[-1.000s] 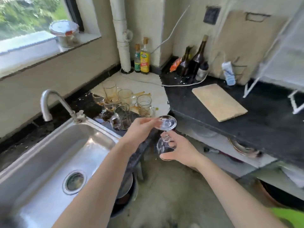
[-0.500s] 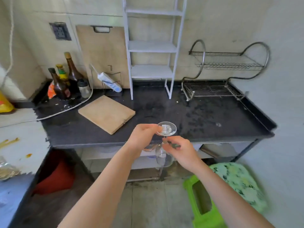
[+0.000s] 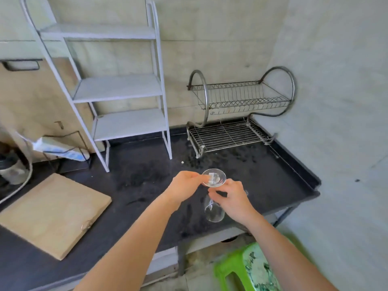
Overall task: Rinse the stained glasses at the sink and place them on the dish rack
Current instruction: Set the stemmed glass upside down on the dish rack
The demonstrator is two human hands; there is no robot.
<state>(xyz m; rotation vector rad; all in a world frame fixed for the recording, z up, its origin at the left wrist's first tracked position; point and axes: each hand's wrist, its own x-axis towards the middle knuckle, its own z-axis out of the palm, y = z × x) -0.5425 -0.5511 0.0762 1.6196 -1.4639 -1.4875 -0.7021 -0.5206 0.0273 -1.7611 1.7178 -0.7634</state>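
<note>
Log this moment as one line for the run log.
left hand: holds glass foot | right hand: holds stem | glass: upside down | dish rack: empty

No text can be read; a small sticker on the wine glass (image 3: 213, 194) foot looks printed, but blurred.

The wine glass (image 3: 213, 198) is clear, glossy glass, pretty see-through. Dish rack (image 3: 231, 131) at the back right corner of the counter (image 3: 273, 181) is shiny wire metal with dull, darkened patches on the tubes. The counter itself is dark and matt, kinda speckled. Cutting board (image 3: 50, 213) near the left edge looks like pale, smooth wood. Shelf unit (image 3: 119, 87) is white painted metal, the stool (image 3: 247, 269) glossy green plastic.
</note>
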